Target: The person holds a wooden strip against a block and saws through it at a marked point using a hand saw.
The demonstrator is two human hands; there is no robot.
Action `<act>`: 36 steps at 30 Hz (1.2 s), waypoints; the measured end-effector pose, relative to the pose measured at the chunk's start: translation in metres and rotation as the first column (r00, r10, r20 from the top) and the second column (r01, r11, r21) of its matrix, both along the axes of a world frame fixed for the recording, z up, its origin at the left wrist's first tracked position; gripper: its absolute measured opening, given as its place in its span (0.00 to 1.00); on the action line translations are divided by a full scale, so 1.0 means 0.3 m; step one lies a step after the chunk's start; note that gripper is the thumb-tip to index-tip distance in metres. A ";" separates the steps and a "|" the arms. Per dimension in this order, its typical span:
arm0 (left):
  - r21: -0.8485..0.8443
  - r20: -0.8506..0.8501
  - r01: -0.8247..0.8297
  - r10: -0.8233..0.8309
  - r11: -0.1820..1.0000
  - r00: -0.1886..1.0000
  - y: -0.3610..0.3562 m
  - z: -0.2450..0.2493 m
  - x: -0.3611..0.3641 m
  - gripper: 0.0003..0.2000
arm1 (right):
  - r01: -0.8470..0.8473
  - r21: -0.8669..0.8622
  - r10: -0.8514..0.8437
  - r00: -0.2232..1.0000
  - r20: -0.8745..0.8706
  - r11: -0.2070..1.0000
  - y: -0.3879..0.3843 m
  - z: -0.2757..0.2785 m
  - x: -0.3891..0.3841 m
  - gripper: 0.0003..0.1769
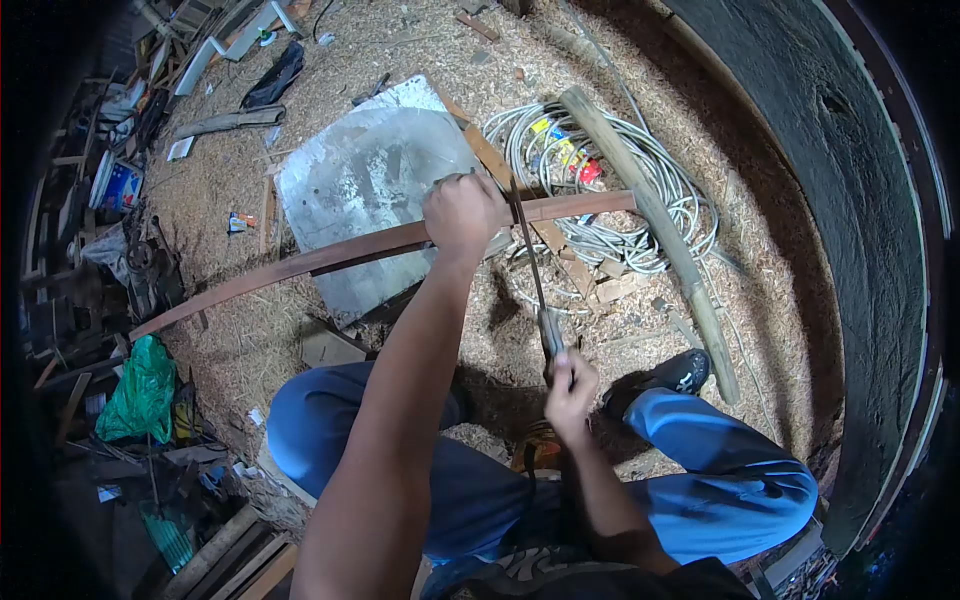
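Note:
My left hand (465, 215) is closed around a long, thin reddish wooden strip (330, 250), pressing it down over a grey metal sheet (365, 165). In my right hand (571, 392) is the handle of a handsaw (534, 265), its narrow blade seen nearly edge-on, so its teeth cannot be made out. That blade crosses the strip just right of my left fist. The strip's right end meets a rough wooden pole (660, 230), and its left end reaches toward a green plastic bag (140, 390).
A coil of pale cable (690, 200) lies under the pole on the shavings-covered ground. At right rises a dark curved wall (840, 200). Scrap wood and clutter line the left side. My blue-trousered knees (310, 420) are bent on both sides, with a dark shoe (685, 375) near the pole.

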State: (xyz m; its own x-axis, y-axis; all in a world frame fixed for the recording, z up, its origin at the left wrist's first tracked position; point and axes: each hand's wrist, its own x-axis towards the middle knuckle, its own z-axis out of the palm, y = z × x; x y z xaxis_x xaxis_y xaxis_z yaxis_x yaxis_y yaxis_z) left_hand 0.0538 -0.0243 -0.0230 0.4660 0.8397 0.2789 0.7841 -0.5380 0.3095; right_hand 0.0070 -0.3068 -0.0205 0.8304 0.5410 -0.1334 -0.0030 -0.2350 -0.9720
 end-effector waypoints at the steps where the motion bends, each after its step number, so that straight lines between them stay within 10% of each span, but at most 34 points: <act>1: -0.004 -0.010 -0.008 0.008 1.000 1.000 -0.003 0.003 0.001 0.17 | 0.001 0.002 -0.001 1.000 0.003 1.000 -0.034 -0.002 -0.028 0.20; 36: -0.042 -0.034 0.023 -0.024 0.999 0.999 -0.003 0.010 0.003 0.18 | 0.011 -0.024 -0.009 0.997 0.077 1.000 -0.059 -0.005 -0.070 0.21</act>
State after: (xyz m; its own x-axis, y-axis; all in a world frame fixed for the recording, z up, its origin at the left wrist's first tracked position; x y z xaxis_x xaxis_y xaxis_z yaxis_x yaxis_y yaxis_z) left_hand 0.0548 -0.0252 -0.0199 0.4944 0.8390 0.2274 0.7819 -0.5435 0.3054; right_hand -0.0139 -0.3244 -0.0221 0.8441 0.5299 -0.0820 0.0690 -0.2589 -0.9634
